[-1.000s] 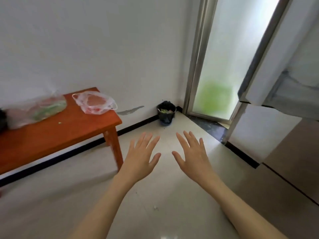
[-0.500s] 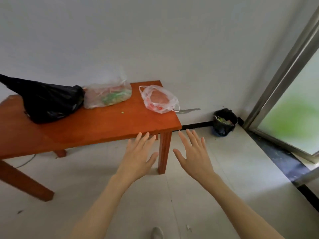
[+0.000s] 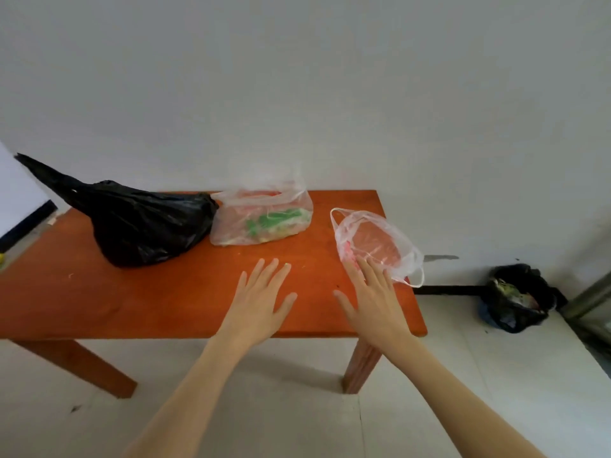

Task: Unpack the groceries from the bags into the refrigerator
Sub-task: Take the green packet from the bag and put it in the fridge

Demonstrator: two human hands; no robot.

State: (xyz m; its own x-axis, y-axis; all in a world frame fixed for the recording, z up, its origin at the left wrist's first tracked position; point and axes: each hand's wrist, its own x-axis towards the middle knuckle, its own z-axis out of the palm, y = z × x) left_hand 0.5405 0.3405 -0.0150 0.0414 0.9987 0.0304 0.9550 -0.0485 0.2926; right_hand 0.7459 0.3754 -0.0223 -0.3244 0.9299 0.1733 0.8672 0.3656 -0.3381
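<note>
Three bags lie on an orange wooden table (image 3: pixel 172 299). A black plastic bag (image 3: pixel 142 223) sits at the left. A clear bag with green and red contents (image 3: pixel 264 219) is in the middle. A small clear bag with a reddish item (image 3: pixel 380 242) lies at the right end. My left hand (image 3: pixel 261 302) hovers flat over the table's front, fingers straight, holding nothing. My right hand (image 3: pixel 373 302) is spread open too, its fingertips just in front of the small clear bag. The refrigerator is out of view.
A black-lined bin (image 3: pixel 515 299) with rubbish stands on the pale tiled floor (image 3: pixel 297 418) at the right, by the white wall (image 3: pixel 330 94). A door frame edge (image 3: pixel 591 302) shows at far right.
The view has swung left from the doorway to the table, which now fills the middle. Both hands stay open and have come over the table's front edge, near the bags.
</note>
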